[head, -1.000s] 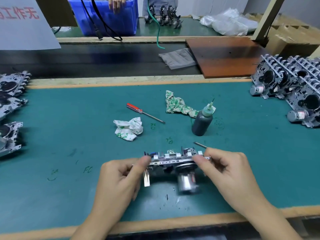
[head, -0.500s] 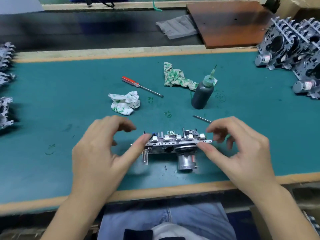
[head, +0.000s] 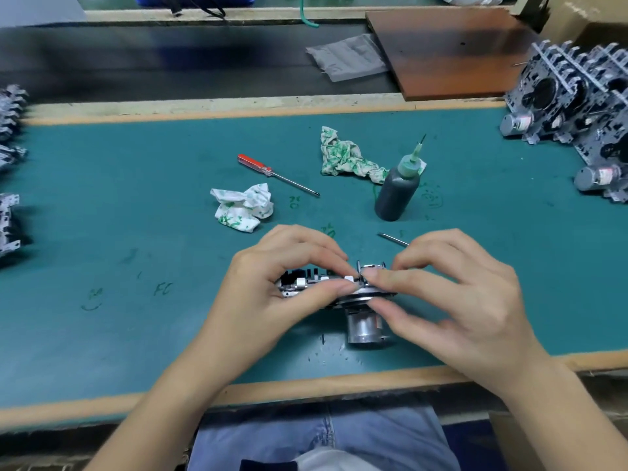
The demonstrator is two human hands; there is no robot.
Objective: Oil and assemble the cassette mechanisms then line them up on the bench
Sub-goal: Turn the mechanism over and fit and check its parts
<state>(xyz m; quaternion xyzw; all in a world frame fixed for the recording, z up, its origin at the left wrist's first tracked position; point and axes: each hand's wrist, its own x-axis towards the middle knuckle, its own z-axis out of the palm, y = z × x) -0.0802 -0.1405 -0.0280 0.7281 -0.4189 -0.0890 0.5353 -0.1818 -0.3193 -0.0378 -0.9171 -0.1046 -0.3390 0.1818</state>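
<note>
Far left: finished mechanisms (head: 10,212) at desk (head: 136,334) edge, cut off by frame, probably the line-up. Centre: left hand (head: 272,287) pinches the mechanism (head: 339,294) on its near-left side, fingers curled tight on the frame, likely to steady it. It sits on the desk near the front edge, motor toward the person. Right hand (head: 452,300) pinches the top edge, probably seating a small part; which part is hidden under fingertips. Oil bottle (head: 397,188) upright just behind, within reach. Right: unfinished stack (head: 574,96), partly out of frame.
</note>
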